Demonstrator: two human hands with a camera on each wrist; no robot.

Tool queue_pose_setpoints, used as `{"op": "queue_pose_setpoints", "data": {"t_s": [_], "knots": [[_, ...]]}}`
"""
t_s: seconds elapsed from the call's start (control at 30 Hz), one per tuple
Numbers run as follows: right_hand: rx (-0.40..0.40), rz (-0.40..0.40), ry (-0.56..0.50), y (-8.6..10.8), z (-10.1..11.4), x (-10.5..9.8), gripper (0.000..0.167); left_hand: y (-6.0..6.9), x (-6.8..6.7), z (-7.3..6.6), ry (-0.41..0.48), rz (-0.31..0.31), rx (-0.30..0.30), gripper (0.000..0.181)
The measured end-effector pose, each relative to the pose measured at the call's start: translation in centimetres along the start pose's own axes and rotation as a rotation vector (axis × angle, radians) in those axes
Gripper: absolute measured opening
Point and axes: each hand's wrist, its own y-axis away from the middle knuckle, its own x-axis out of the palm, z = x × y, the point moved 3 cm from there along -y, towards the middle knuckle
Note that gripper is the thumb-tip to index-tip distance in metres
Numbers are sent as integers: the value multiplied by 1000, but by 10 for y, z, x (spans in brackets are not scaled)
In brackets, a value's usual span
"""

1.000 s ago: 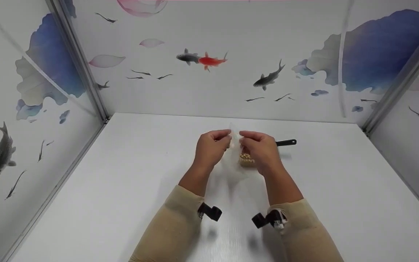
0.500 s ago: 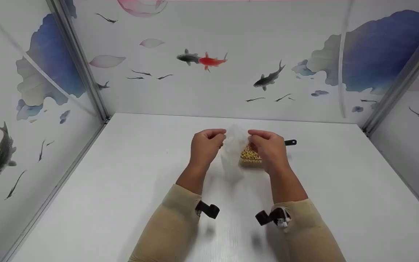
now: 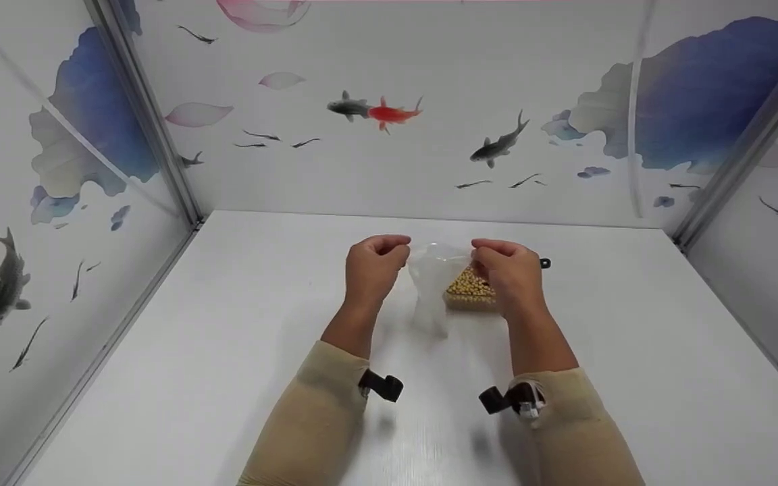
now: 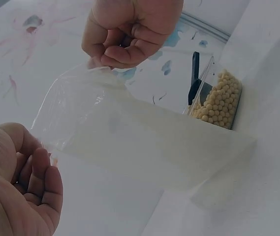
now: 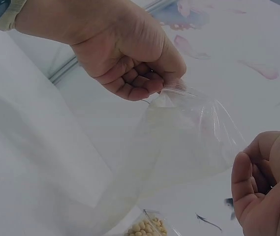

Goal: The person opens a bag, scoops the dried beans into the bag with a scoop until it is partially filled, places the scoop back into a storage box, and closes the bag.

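Observation:
A clear plastic zip bag [image 3: 429, 287] hangs in the air between the two hands, with its mouth spread wide. My left hand [image 3: 370, 270] pinches one top corner of it, and my right hand [image 3: 516, 280] pinches the opposite one. In the left wrist view the bag [image 4: 135, 137] looks limp, and nothing shows inside. Behind and to its right stands a clear box [image 3: 471, 307] of round yellow beans [image 4: 221, 103], which look like soybeans. A black scoop [image 4: 195, 73] sits in the box, its handle partly hidden by my right hand in the head view.
Under everything lies a white tabletop [image 3: 227, 324]. White panels painted with fish and petals enclose it at the back and sides, with a metal post [image 3: 149, 121] at the back left corner.
The hands have moved apart, the left to the left and the right to the right. Between them the bag's mouth has widened from narrow to broad. The box has not moved.

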Motion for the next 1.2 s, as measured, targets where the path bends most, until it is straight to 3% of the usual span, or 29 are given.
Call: {"op": "queue_pose_setpoints", "data": {"t_s": [0.23, 0.73, 1.2], "knots": [[-36, 7, -20, 0, 1, -2, 29, 1, 4, 1, 45, 102, -19, 20], [-17, 34, 0, 3, 1, 2, 26, 3, 9, 0, 78, 163, -1, 20], [-36, 28, -41, 2, 2, 1, 29, 9, 22, -1, -31, 343, 233, 34]]}}
